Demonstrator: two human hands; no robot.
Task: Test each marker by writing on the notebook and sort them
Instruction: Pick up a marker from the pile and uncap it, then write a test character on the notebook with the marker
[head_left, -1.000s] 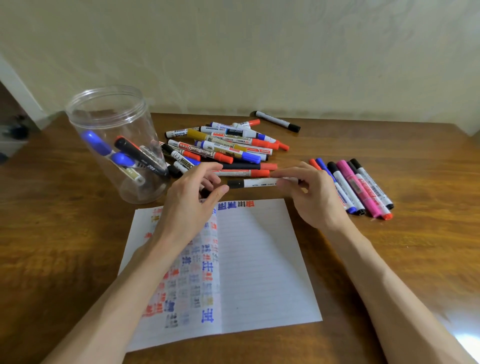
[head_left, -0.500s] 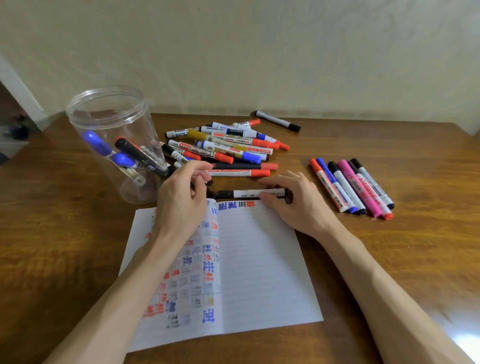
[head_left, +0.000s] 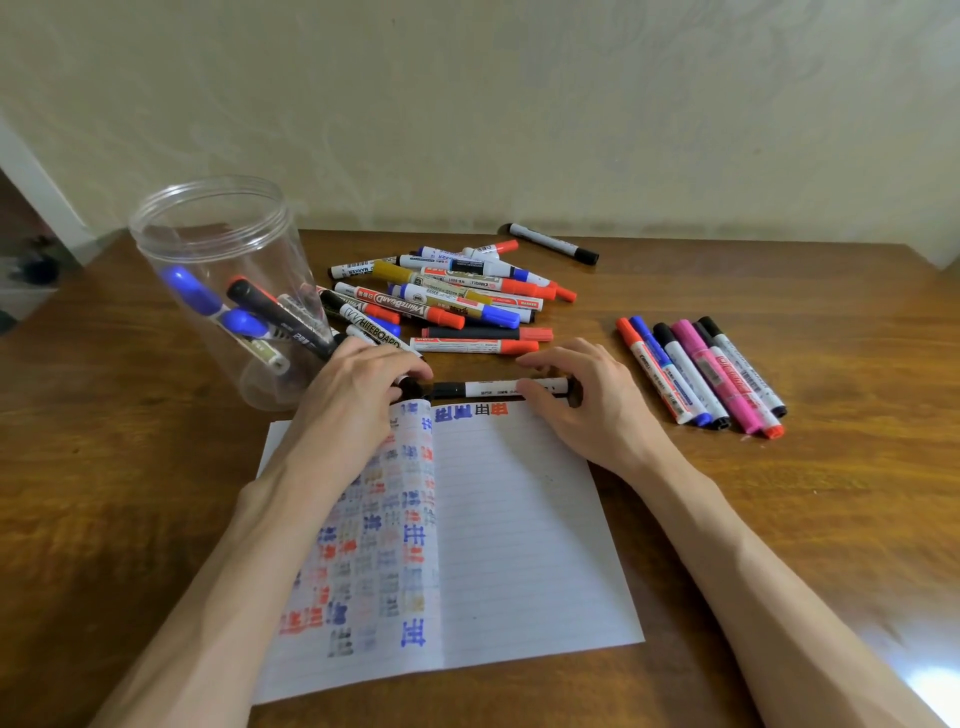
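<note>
Black marker (head_left: 493, 388) lies crosswise on the tabletop (head_left: 779, 519), right at the top edge of the open notebook (head_left: 519, 545), w/ both hands clamped on it: L hand (head_left: 358, 400) curls its fingertips round the black left end, R hand (head_left: 587, 410) pinches the white barrel near the right end. Can't tell if the cap is off. Notebook's left page is full of blue, red & grey test marks; right page has a few at the top only. Behind: loose pile of markers (head_left: 457, 296), plus a lone black marker (head_left: 553, 243) further back. Clear jar (head_left: 223, 270) at left holds a few markers, incl. blue & black. Row of markers (head_left: 701, 374) lies side by side at right, well apart from the pile.
</note>
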